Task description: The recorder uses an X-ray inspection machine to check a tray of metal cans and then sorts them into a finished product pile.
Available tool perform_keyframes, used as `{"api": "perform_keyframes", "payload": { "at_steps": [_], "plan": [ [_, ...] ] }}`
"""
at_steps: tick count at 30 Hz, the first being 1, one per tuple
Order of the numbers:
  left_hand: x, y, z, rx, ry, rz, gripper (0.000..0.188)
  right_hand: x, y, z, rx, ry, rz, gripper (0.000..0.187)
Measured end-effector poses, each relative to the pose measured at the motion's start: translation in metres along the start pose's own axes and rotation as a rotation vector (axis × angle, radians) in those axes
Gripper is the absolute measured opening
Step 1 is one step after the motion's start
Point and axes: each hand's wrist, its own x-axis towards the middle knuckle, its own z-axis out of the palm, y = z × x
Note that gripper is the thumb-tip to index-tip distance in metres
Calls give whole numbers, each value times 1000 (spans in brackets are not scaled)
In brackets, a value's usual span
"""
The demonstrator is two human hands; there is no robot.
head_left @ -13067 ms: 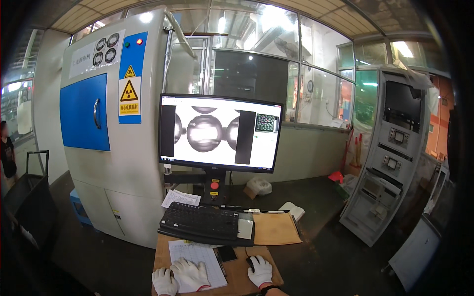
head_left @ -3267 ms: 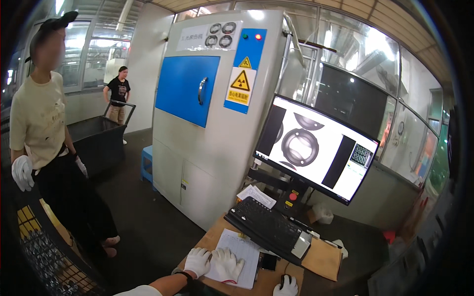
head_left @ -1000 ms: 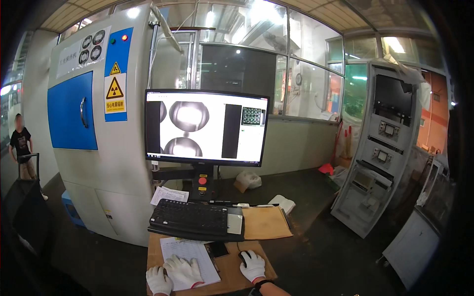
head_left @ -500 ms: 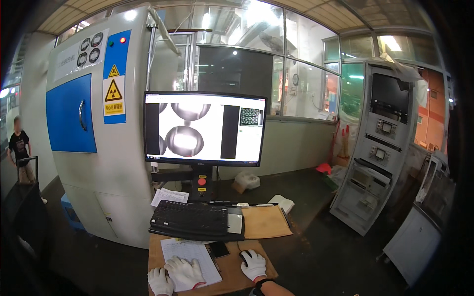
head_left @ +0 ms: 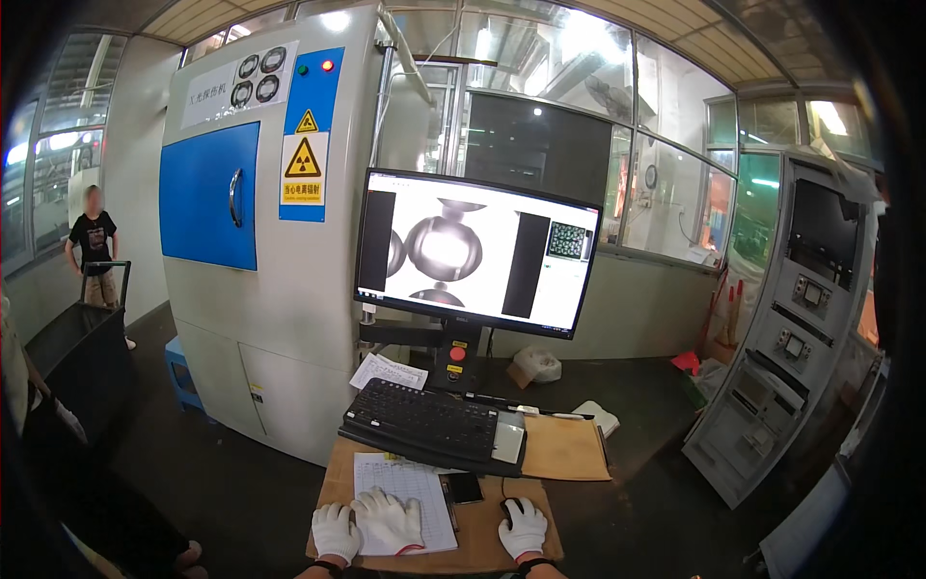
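Note:
My right hand [head_left: 524,530], in a white glove, is wrapped over a black computer mouse [head_left: 510,508] at the right of the wooden desk [head_left: 482,540]. At the desk's left front, my left hand [head_left: 336,534], also gloved in white, lies flat with its fingers forward and holds nothing. Right beside it, a loose white glove [head_left: 388,519] with a red cuff edge rests on a printed sheet [head_left: 439,526]. A black phone [head_left: 466,487] lies between the sheet and the mouse. Above the desk, a monitor [head_left: 473,253] displays grey round shapes with bright centres.
A black keyboard [head_left: 420,422] and a brown folder [head_left: 561,448] sit behind the phone. A red button [head_left: 457,354] is under the monitor. A large cabinet with a blue door [head_left: 207,198] stands left. Further left are a person [head_left: 94,241], a black cart [head_left: 77,333] and part of another person.
My view has turned left, bringing another person into the left edge. The shapes on the monitor have shifted. My right hand stays on the mouse, and my left hand stays beside the loose glove.

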Motion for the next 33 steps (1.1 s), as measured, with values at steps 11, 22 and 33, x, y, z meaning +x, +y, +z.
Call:
{"api": "perform_keyframes", "payload": {
  "at_steps": [11, 22, 33],
  "plan": [
    [0, -2, 3, -18, 22, 21, 23, -2, 0, 0, -5, -6, 22, 49],
    [0, 1, 0, 10, 30, 18, 22, 0, 1, 1, 20, -11, 12, 46],
    [3, 0, 5, -16, 42, 28, 22, -1, -1, -4, 15, 25, 12, 45]
  ]
}}
